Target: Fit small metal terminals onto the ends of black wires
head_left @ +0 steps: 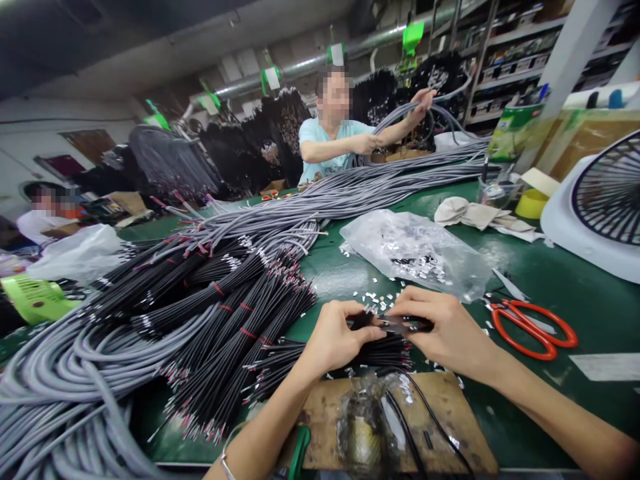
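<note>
Over a bundle of short black cables (385, 350), my two hands meet with fingertips nearly touching. My left hand (333, 337) pinches a black cable (363, 320) between thumb and fingers. Closed opposite it, my right hand (443, 327) grips a dark, thin piece (413, 325) whose kind I cannot make out; it reaches toward the left fingertips. Small silver metal pieces (375, 299) lie scattered just beyond the fingers. Many more sit in and on a clear plastic bag (363, 233) behind. Below my hands is a stained wooden board (435, 400) bearing a tape-wrapped lump (365, 427) and loose black cables.
Bundles of black cables (235, 333) and grey cables (100, 393) fill the left side. Red-handled scissors (533, 327) lie right, near a white fan (565, 207). Across the green table (595, 300), a person (327, 147) holds grey cables. Another person (37, 223) is far left.
</note>
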Demonstrator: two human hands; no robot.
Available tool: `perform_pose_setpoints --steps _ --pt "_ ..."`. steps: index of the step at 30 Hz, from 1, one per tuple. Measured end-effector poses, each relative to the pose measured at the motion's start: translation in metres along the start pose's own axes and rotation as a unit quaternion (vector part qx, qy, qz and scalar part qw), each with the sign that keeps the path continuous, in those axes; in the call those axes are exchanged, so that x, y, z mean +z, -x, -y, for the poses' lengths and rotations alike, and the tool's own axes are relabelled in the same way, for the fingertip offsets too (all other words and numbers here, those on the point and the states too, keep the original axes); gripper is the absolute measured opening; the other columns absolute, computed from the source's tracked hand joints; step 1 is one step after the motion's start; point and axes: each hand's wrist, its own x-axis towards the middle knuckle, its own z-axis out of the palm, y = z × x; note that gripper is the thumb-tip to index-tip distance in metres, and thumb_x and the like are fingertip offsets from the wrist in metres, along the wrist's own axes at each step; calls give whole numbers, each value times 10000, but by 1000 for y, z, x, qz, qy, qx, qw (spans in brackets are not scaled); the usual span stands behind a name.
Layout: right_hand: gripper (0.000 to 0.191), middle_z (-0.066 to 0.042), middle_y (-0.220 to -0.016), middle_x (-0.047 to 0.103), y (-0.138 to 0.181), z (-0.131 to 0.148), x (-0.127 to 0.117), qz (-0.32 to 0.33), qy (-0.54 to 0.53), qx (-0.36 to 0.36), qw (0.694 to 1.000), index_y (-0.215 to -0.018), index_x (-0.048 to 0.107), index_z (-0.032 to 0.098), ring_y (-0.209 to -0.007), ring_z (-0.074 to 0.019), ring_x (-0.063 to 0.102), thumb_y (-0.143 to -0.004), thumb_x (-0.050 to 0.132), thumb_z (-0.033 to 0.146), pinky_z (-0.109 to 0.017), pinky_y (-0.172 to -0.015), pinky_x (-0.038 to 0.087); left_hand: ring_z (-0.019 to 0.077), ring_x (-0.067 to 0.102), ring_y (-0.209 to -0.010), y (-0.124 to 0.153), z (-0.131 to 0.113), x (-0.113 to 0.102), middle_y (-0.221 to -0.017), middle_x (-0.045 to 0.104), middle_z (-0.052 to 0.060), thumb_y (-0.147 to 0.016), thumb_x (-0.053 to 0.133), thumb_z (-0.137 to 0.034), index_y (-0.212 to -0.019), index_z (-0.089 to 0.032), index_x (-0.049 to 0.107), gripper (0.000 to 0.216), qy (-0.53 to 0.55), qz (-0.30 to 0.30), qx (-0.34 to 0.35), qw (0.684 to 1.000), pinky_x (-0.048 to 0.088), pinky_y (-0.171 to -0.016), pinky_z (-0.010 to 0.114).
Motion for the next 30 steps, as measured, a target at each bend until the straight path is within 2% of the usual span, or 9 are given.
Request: perform_pose_setpoints --steps 5,9,12,16,18,21,24,27,30 --pt "121 8 -644 531 -2 6 3 18 -31 43 998 -630 578 168 -608 -118 491 -686 534 71 -224 -539 352 103 459 -557 1 -2 4 -555 553 -29 -602 710 -217 -614 -113 645 123 -10 -9 13 1000 324 -515 204" --pt "119 9 -614 532 -2 1 15 26 -108 115 987 -626 562 161 -574 -115 466 -733 524 198 -224 -516 336 116 499 -590 2 -1 6 -593 590 -14 -593 715 -188 -617 -119 647 100 -9 -20 33 999 355 -548 210" --pt "177 13 -578 516 -4 -2 24 45 -221 183 957 -622 573 146 -542 -107 447 -735 517 269 -222 -498 331 133 527 -611 2 1 6 -622 619 4 -593 718 -199 -622 -125 651 104 -13 -34 32 999 383 -586 229" --pt "243 66 -431 350 -10 7 22 26 -318 256 913 -538 496 166 -385 -61 281 -721 503 326 -214 -398 258 127 531 -608 3 1 6 -615 622 2 -579 728 -193 -589 -128 639 111 3 -29 29 999 388 -589 226" --pt "251 62 -411 358 -13 12 12 -36 -279 251 926 -537 489 178 -361 -66 283 -726 498 343 -218 -374 253 122 526 -603 3 1 4 -612 624 0 -572 740 -213 -586 -129 645 127 13 -15 22 1000 382 -581 221" --pt "207 4 -486 521 -13 8 -10 -188 -82 165 965 -582 561 181 -429 -113 445 -734 533 318 -235 -420 341 123 525 -610 1 2 -2 -643 641 7 -613 718 -300 -669 -136 686 177 24 5 -12 1000 382 -588 224" --pt "96 -50 -636 634 -8 -11 -26 -278 154 101 943 -669 631 180 -573 -181 567 -721 559 216 -282 -525 417 121 525 -614 -3 2 -10 -659 634 20 -708 631 -344 -778 -119 692 244 57 43 -36 997 399 -611 229" --pt "309 -82 -939 658 -3 -26 -22 -249 203 96 942 -940 646 182 -821 -241 606 -669 540 80 -342 -680 459 105 509 -574 -5 -1 -16 -607 581 13 -769 554 -340 -769 -84 656 276 96 72 -38 992 407 -599 226" --pt "373 -62 -1040 635 -1 -22 -5 -154 74 44 984 -1018 631 200 -917 -211 593 -684 537 61 -326 -773 467 102 516 -553 -4 -4 -15 -595 552 11 -765 546 -340 -697 -81 608 275 124 78 -54 988 413 -577 224"
